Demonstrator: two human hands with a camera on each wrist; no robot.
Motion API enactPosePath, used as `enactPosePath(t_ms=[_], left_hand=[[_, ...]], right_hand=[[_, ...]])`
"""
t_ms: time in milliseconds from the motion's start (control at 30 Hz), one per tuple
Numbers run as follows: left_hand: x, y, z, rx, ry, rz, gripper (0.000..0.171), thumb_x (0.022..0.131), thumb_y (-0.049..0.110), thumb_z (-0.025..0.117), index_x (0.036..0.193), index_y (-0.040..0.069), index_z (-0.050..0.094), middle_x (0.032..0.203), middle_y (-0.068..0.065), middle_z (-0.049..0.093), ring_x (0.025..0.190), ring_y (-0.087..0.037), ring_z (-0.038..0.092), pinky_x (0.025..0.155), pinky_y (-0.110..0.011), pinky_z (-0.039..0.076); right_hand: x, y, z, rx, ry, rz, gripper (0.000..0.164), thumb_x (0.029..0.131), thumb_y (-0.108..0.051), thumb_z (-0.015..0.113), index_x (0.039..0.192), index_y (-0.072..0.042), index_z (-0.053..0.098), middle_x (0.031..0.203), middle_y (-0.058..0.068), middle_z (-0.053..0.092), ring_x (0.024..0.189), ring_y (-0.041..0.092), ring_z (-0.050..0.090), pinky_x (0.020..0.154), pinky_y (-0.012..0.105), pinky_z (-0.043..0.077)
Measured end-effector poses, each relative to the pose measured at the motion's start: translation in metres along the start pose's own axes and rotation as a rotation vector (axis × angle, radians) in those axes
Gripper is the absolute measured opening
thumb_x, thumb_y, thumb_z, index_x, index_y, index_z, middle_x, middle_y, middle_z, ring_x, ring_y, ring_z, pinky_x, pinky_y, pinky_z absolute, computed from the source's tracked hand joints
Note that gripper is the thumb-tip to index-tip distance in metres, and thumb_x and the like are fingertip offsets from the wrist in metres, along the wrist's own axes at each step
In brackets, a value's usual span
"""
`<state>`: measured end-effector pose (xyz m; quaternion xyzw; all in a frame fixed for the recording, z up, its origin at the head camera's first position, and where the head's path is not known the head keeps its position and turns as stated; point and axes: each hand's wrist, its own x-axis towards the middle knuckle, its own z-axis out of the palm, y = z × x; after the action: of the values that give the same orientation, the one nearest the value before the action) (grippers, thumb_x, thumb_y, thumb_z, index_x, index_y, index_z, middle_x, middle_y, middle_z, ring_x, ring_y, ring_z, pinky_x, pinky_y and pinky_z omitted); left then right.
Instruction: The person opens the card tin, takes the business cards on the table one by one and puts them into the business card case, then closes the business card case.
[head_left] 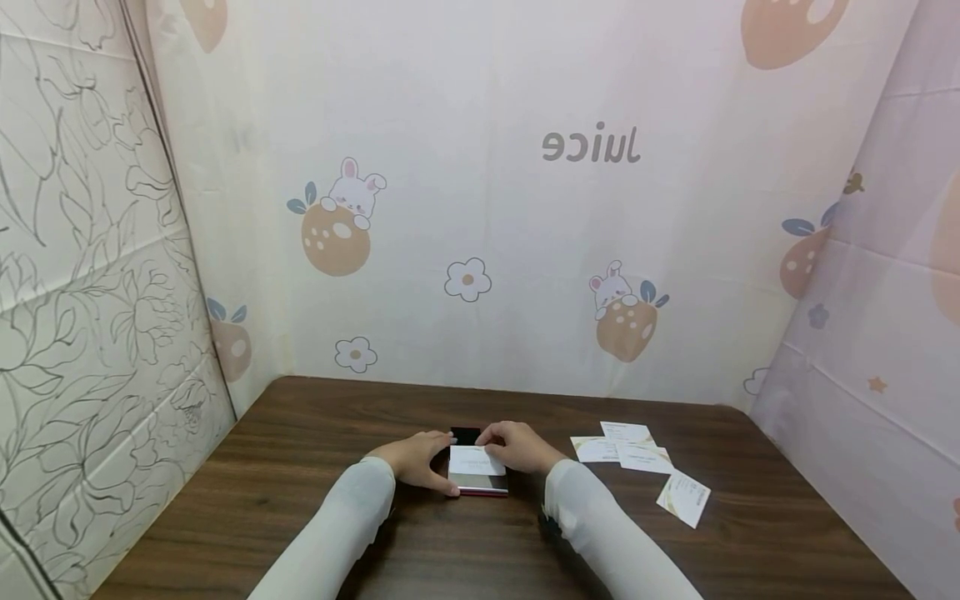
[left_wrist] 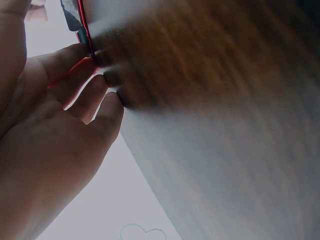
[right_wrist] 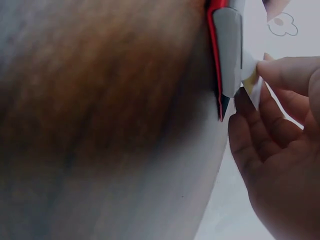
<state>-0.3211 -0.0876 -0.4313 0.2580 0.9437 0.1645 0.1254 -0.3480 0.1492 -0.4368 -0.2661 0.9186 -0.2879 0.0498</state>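
Note:
A flat card case with a red outer edge, a silver-grey part and a black far flap lies on the table. My left hand holds the case at its left side, thumb by the near corner and fingers towards the flap. In the left wrist view, its fingertips meet the table beside the red edge. Over the case, my right hand pinches a white business card by its right part. The right wrist view shows the thumb on the gold-marked card, beside the case's grey end.
Several white business cards with gold curves lie on the dark wooden table right of the case, some overlapping. One card lies apart, turned at an angle. A printed curtain hangs behind the table.

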Motion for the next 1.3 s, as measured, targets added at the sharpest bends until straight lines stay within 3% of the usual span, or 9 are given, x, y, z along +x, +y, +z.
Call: enactPosePath(t_ms=[267, 633, 900, 1300], left_hand=[[-0.0008, 0.0008, -0.0020, 0.000, -0.007, 0.005, 0.092, 0.083, 0.056, 0.077, 0.153, 0.008, 0.041, 0.156, -0.010, 0.039, 0.144, -0.029, 0.034, 0.111, -0.051, 0.035], [0.0000, -0.0005, -0.0011, 0.008, -0.008, -0.003, 0.092, 0.082, 0.057, 0.077, 0.153, 0.010, 0.041, 0.156, -0.009, 0.038, 0.144, -0.029, 0.034, 0.110, -0.051, 0.036], [-0.0007, -0.0006, 0.0000, 0.001, -0.002, 0.007, 0.092, 0.082, 0.056, 0.078, 0.152, 0.008, 0.042, 0.156, -0.009, 0.040, 0.143, -0.028, 0.035, 0.110, -0.051, 0.036], [-0.0017, 0.0008, 0.0001, -0.013, 0.002, 0.004, 0.091, 0.082, 0.054, 0.078, 0.152, 0.009, 0.043, 0.155, -0.009, 0.040, 0.143, -0.029, 0.035, 0.109, -0.051, 0.037]], right_hand=[[-0.0019, 0.0004, 0.0034, -0.008, -0.032, -0.009, 0.014, 0.096, -0.007, 0.063, 0.102, -0.013, 0.074, 0.113, 0.008, 0.070, 0.099, 0.023, 0.060, 0.094, 0.052, 0.048], [-0.0044, 0.0022, 0.0032, 0.010, -0.095, -0.004, 0.013, 0.095, -0.009, 0.064, 0.100, -0.014, 0.075, 0.102, 0.001, 0.069, 0.087, 0.017, 0.058, 0.088, 0.048, 0.051], [-0.0059, 0.0029, 0.0019, 0.020, -0.147, -0.027, 0.014, 0.095, -0.009, 0.065, 0.102, -0.016, 0.075, 0.093, -0.006, 0.065, 0.078, 0.012, 0.056, 0.078, 0.036, 0.049], [-0.0075, 0.0022, 0.0012, 0.014, -0.145, -0.049, 0.013, 0.093, -0.006, 0.068, 0.102, -0.014, 0.075, 0.088, -0.006, 0.063, 0.079, 0.013, 0.055, 0.079, 0.037, 0.051]])
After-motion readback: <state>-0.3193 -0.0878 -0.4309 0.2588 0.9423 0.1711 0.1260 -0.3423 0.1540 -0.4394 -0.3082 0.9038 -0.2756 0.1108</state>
